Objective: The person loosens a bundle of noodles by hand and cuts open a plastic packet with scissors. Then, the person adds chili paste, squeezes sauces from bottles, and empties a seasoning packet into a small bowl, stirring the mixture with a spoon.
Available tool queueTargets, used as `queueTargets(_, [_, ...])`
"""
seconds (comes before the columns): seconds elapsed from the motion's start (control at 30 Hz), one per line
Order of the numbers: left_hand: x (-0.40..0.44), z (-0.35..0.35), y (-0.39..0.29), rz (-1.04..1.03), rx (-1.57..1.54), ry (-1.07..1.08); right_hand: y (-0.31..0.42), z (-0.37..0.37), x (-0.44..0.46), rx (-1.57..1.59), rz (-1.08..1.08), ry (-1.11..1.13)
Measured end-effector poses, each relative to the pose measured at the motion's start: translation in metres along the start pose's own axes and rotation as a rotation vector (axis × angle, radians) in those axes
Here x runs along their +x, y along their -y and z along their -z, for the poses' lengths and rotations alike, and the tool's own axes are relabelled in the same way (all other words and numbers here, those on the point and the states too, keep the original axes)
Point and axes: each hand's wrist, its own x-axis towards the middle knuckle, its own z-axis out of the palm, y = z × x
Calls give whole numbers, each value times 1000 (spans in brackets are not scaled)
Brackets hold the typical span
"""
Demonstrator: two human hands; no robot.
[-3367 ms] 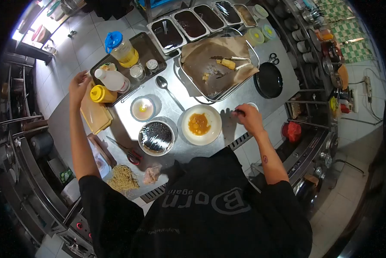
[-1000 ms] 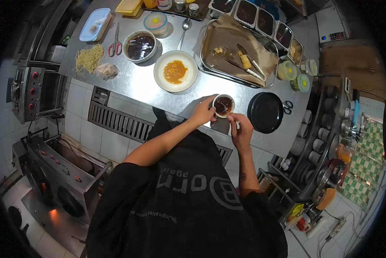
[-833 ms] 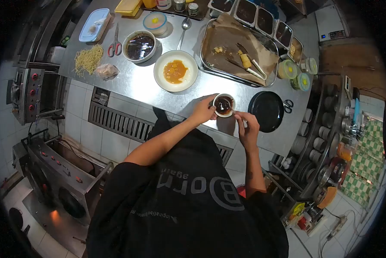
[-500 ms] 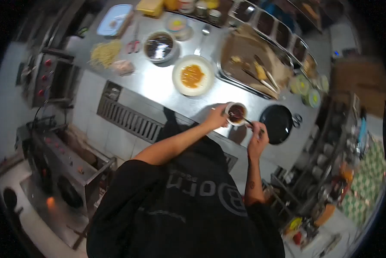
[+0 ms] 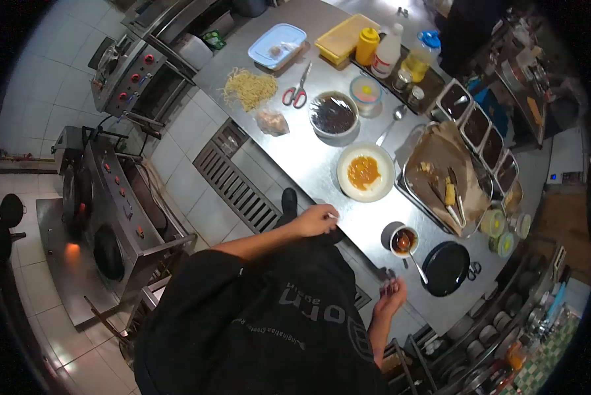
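Observation:
My left hand [image 5: 316, 220] is closed near the table's front edge, with a small white thing at its fingertips that I cannot make out. Off the edge, lower right, is my right hand [image 5: 389, 297]; its fingers are blurred against something dark. Between the hands and farther in, a small white cup [image 5: 395, 247] of dark sauce stands on the table with a spoon [image 5: 417, 268] leaning in it. Left of the cup lies a cream plate [image 5: 343, 176] with orange sauce. A black plate [image 5: 446, 268] is right of the cup.
Behind the plate stand a wrapped bowl [image 5: 333, 114] and a lidded tub [image 5: 365, 90]. Red-handled scissors [image 5: 295, 97], noodles [image 5: 251, 90] and a paper-lined tray [image 5: 440, 155] are on the table [image 5: 289, 148]. A stove [image 5: 114, 191] is at the left.
The cup has left my left hand and now stands on the table with the spoon in it. My right hand has let go of the spoon and moved down. The view has turned.

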Motion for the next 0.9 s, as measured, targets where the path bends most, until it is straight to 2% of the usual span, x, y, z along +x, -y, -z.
queueTargets(0.03, [-1, 24, 16, -102, -42, -114, -8, -3, -13, -63, 89, 17])
queueTargets(0.07, [-6, 50, 19, -162, 105, -293, -13, -18, -21, -61, 104, 35])
queueTargets(0.1, [-12, 77, 23, -215, 249, -473, -17, -36, -34, -279, 240, 105])
queueTargets(0.13, [-18, 106, 29, -167, 245, -562, -20, -55, -48, -498, 377, 168])
queueTargets(0.17, [-25, 134, 36, -116, 240, -646, -22, -85, -60, -499, 388, 172])
queueTargets(0.23, [-39, 181, 55, -52, 163, -642, -24, -171, -76, -635, 354, 491])
queueTargets(0.27, [-44, 203, 65, 20, 93, -637, -33, -215, -80, -768, 532, 577])
queueTargets(0.37, [-68, 266, 102, -30, -24, -541, -73, -341, -74, -1031, 961, 789])
queueTargets(0.5, [-97, 362, 129, -33, -145, -488, -105, -517, -109, -1203, 1317, 670])
queueTargets(0.57, [-117, 403, 133, 62, -145, -515, -131, -567, -100, -1247, 1336, 673])
queueTargets(0.6, [-124, 428, 139, 51, -124, -507, -146, -582, -87, -1268, 1360, 693])
queueTargets(0.63, [-130, 454, 136, 60, -133, -512, -164, -585, -57, -1429, 1298, 688])
queueTargets(0.7, [-145, 499, 130, 37, -243, -557, -164, -591, -62, -1463, 1140, 637])
queueTargets(0.77, [-140, 548, 143, 51, -371, -542, -160, -594, -63, -1502, 1093, 587])
queueTargets(0.83, [-131, 594, 166, 118, -420, -591, -160, -600, -66, -1559, 1139, 497])
queueTargets(0.9, [-126, 637, 195, 94, -409, -570, -155, -622, -114, -1514, 1323, 377])
